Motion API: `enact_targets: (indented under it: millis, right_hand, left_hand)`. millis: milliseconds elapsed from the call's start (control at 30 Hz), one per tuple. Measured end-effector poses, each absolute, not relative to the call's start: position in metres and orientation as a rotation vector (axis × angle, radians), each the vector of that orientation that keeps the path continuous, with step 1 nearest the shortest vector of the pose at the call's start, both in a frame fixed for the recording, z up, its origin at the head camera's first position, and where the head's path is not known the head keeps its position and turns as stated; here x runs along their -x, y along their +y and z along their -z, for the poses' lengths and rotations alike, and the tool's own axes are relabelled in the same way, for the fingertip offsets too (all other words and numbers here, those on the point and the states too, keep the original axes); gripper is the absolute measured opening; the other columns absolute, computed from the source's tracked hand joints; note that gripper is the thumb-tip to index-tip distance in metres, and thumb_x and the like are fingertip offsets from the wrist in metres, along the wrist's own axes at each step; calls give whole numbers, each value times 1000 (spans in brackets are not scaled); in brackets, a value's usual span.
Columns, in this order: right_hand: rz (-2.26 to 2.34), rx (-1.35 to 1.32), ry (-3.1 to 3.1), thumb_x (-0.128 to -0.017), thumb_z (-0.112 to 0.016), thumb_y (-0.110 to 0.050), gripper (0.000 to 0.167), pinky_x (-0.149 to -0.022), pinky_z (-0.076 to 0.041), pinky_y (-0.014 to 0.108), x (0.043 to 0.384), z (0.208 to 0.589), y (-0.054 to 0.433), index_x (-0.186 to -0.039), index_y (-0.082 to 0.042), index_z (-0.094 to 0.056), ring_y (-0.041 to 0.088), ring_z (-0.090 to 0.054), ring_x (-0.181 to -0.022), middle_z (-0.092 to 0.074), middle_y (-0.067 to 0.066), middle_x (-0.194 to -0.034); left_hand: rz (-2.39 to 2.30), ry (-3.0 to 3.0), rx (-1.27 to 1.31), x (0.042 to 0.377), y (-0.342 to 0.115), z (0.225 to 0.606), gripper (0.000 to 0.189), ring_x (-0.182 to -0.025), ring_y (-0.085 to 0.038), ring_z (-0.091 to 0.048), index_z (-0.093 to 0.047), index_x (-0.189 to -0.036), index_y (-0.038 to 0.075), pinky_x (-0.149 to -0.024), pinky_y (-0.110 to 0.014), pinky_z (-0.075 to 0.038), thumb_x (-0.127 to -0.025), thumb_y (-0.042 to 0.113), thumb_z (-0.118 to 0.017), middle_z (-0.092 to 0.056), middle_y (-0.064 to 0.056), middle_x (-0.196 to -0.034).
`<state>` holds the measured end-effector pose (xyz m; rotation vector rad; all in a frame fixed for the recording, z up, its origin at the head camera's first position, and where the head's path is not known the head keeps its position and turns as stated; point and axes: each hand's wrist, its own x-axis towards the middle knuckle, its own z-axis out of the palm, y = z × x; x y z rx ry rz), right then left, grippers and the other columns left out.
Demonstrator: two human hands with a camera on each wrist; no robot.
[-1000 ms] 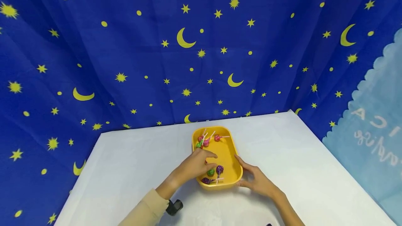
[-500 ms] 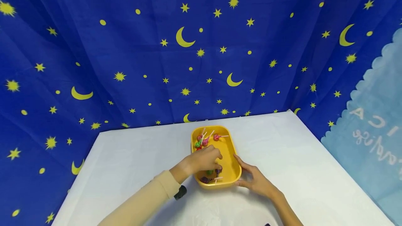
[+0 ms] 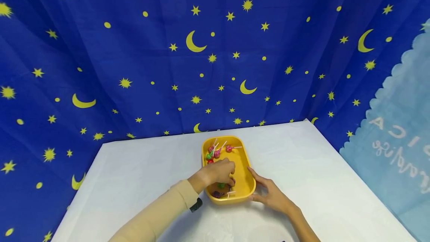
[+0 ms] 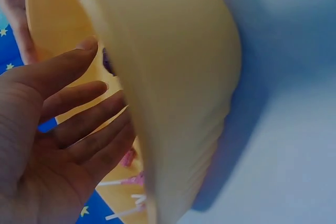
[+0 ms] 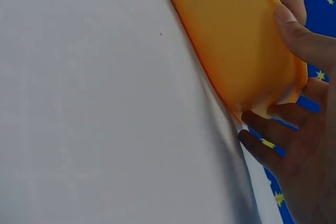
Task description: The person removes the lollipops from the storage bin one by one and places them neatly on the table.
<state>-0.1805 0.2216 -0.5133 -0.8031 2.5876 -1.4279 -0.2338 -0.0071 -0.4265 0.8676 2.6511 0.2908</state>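
A yellow plastic tray (image 3: 243,176) with rounded corners stands on the table and holds several wrapped lollipops. My left hand (image 3: 218,173) reaches down inside it, over the near half. In the left wrist view a purple lollipop (image 4: 108,62) shows just past the gap between thumb and index finger, which stand apart. A dark purple lollipop (image 3: 217,194) and a green one (image 3: 221,185) lie by that hand, partly covered. At the far end are pink (image 3: 229,148), green (image 3: 209,156) and red (image 3: 210,161) lollipops. My right hand (image 3: 272,194) grips the tray's near right corner, thumb on the rim.
A white cloth covers the table (image 3: 144,167). Behind it hangs a blue curtain (image 3: 151,47) with yellow moons and stars, and a light blue panel (image 3: 396,122) with white letters is at the right. A dark device (image 3: 196,205) sits under the left wrist.
My left hand has moved right and nearer within the tray, its fingertips now by the purple lollipop. The right hand keeps its hold on the tray. The head view has shifted slightly.
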Motion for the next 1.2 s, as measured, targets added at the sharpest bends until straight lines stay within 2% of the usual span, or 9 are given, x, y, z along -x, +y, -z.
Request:
enact_targets:
  millis: [400,667,867,1100,1200]
  right_hand:
    - [1417,825,2583,-84,-76,-33,87,-110,-19,11,180,512,221,-153,-10,-29,11,-28,-143,-30,6,-158]
    - [1409,825,2606,-83,-76,-33,86,-110,-18,10,180,511,222,-153,-11,-30,9,-28,-142,-31,6,-157]
    - [1406,831,2618,-83,-76,-33,86,-110,-21,11,181,512,222,-153,-9,-31,21,-31,-143,-32,8,-156]
    - [1407,805,2607,-83,-76,-34,85,-110,-21,11,181,514,221,-152,-10,-32,21,-34,-142,-32,7,-156]
    - [1407,811,2610,-83,-76,-33,85,-110,-23,12,182,515,221,-152,-9,-32,27,-35,-141,-33,9,-156]
  left_hand:
    - [-340,2639,-925,235,-11,439,28,-60,-5,-54,-71,-95,5,-57,-16,-48,-82,29,-79,-64,2,-73]
    - [-295,2698,-945,234,-6,445,20,-72,-6,-50,-70,-86,13,-66,-19,-46,-80,29,-81,-59,7,-78]
    - [-312,2716,-909,231,-1,446,16,-75,-7,-51,-70,-86,15,-67,-21,-47,-80,24,-82,-58,7,-80]
    - [-410,2692,-894,232,-3,448,12,-75,-7,-51,-73,-88,14,-67,-19,-47,-81,20,-81,-60,4,-81]
    - [-442,2682,-883,233,-3,449,14,-78,-8,-49,-73,-93,13,-71,-20,-47,-83,20,-79,-59,5,-82]
